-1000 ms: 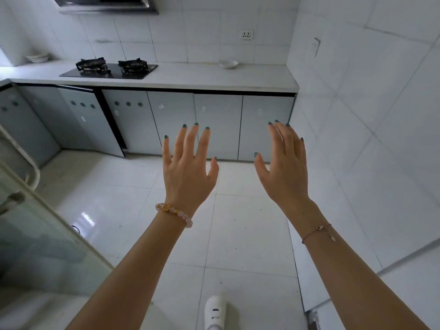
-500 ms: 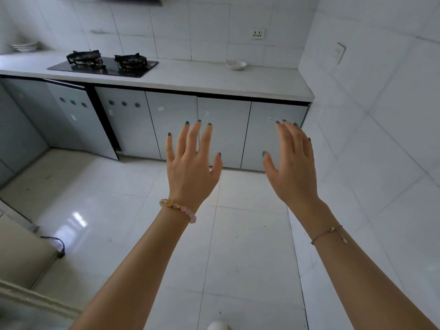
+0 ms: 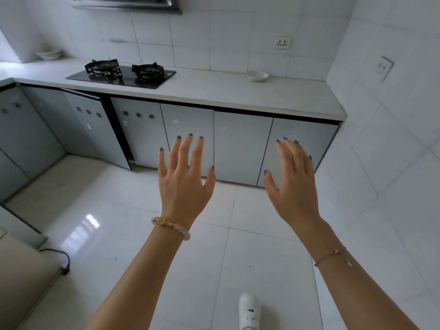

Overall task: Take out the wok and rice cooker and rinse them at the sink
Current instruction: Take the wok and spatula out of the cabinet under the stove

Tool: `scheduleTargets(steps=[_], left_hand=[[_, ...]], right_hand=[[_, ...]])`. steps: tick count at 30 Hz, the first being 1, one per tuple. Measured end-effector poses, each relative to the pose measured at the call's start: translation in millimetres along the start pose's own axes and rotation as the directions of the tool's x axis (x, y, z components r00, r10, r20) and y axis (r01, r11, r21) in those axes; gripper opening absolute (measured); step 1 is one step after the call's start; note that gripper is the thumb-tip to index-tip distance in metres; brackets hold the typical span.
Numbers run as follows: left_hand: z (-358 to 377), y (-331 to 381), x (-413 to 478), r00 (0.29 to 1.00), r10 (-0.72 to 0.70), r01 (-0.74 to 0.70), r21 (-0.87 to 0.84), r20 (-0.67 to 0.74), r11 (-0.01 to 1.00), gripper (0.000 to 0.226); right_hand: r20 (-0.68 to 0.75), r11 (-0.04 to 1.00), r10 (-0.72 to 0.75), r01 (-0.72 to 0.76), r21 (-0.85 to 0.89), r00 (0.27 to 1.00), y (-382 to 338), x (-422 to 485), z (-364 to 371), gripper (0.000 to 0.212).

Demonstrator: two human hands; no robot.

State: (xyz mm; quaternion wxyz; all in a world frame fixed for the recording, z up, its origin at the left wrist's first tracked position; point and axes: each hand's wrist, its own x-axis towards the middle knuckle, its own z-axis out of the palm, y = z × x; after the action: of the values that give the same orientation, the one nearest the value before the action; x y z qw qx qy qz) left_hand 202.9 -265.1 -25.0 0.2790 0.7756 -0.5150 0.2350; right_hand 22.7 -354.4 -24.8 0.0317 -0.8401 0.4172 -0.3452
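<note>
No wok, rice cooker or sink shows in the head view. My left hand [image 3: 184,179] is raised in front of me with fingers spread and straight, holding nothing. My right hand [image 3: 294,182] is raised beside it, fingers straight, also holding nothing. Both hover in the air over the white floor, short of a row of grey cabinet doors [image 3: 240,148] under the white counter [image 3: 214,91]. One cabinet door [image 3: 95,125] further left stands ajar.
A black two-burner gas hob [image 3: 123,73] sits on the counter at left, a small white bowl [image 3: 257,76] at right, stacked plates [image 3: 47,54] in the far left corner. A tiled wall runs along the right. A beige appliance [image 3: 21,282] with a black cable stands at lower left.
The view has moved closer to the counter and cabinets. Both hands stay raised and open, the glass panel at left has left the view, and my white shoe shows at the bottom.
</note>
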Motion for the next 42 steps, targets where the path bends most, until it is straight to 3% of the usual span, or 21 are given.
scheduleTargets(steps=[15, 22, 34, 42], left_hand=[[115.2, -5.6, 143.2, 0.994, -0.094, 0.099, 0.12, -0.048, 0.988, 0.056], [157.6, -15.4, 176.5, 0.99, -0.135, 0.142, 0.195, -0.053, 0.97, 0.056], [205.5, -90.1, 225.9, 0.977, -0.206, 0.215, 0.297, -0.062, 0.93, 0.054], [219.6, -200.3, 276.0, 0.956, -0.28, 0.291, 0.332, -0.082, 0.897, 0.057]], right_hand=[[-0.024, 0.984, -0.146, 0.148, 0.099, 0.989, 82.1, 188.2, 93.0, 0.058], [0.04, 0.971, -0.174, 0.165, 0.172, 0.984, 100.2, 249.7, 142.6, 0.058], [0.124, 0.945, -0.248, 0.212, 0.248, 0.961, 70.4, 317.8, 234.2, 0.059], [0.157, 0.908, -0.344, 0.286, 0.305, 0.926, -13.0, 384.7, 314.5, 0.059]])
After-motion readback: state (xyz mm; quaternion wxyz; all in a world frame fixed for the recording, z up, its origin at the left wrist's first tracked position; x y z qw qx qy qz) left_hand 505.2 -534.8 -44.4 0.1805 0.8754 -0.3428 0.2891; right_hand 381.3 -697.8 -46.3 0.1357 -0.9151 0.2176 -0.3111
